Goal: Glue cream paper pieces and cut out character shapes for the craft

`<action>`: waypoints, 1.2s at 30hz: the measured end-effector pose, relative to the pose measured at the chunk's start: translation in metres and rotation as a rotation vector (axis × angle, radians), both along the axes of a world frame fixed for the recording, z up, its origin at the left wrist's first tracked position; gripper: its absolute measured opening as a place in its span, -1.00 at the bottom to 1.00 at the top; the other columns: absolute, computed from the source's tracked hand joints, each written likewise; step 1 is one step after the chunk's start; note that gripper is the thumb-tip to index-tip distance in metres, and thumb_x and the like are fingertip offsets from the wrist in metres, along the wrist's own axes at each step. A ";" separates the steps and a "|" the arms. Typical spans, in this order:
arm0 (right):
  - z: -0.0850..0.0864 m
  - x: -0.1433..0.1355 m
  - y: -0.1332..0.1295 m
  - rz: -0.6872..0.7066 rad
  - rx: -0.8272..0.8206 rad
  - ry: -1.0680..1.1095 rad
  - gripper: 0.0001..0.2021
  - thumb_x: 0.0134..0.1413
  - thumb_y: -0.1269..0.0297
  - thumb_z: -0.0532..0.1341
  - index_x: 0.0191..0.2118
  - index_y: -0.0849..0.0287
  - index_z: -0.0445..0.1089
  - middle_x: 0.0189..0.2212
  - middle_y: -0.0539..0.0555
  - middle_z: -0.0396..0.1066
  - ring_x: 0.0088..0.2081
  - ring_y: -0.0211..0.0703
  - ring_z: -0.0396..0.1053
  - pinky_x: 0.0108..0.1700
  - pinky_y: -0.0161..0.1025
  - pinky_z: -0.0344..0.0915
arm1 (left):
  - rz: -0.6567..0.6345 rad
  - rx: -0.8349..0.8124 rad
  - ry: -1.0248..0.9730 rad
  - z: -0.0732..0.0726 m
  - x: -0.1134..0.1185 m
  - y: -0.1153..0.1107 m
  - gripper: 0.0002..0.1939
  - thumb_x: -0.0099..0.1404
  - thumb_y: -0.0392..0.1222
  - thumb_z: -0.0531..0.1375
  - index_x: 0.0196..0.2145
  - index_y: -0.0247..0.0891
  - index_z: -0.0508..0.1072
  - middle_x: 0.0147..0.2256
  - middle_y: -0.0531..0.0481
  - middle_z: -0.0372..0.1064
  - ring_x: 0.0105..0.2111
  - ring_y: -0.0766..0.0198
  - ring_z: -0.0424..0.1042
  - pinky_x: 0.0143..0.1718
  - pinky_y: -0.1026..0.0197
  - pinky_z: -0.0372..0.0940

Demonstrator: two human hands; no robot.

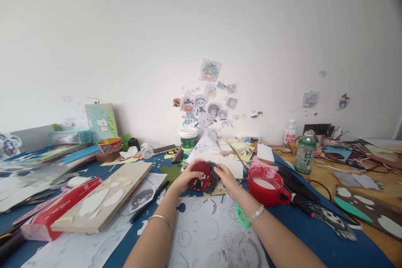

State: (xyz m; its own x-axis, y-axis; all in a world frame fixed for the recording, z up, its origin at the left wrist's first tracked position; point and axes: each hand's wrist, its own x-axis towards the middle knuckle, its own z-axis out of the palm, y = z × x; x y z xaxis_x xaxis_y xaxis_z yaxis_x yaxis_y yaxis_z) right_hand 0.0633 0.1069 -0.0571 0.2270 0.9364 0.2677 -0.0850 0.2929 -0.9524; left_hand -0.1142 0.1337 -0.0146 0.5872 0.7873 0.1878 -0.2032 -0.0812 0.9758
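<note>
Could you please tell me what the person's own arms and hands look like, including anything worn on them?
Both hands, left and right, are without gloves, and no sleeves show on the forearms. The left wrist wears a smooth, pale metallic bangle; the right wears silvery bracelets in several thin bands. Finer markings are too small to tell.

**Partly Escaping View**

The left hand (186,178) is covering part of a red piece (202,179), the right forearm (266,226) part of a green handle (240,217). The bottom edge is cropping both forearms; one small wall cutout (322,74) is blurring.
</note>
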 end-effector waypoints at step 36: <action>-0.005 -0.003 -0.002 -0.085 0.041 -0.370 -0.68 -0.13 0.16 0.15 -0.20 0.16 0.33 -0.23 0.11 0.45 -0.16 0.00 0.37 -0.07 -0.09 0.25 | 0.408 0.586 0.525 0.041 -0.026 -0.011 -0.89 0.01 -0.19 0.23 -0.54 -0.18 0.33 -0.50 0.01 0.39 -0.46 0.15 0.38 -0.45 0.21 0.21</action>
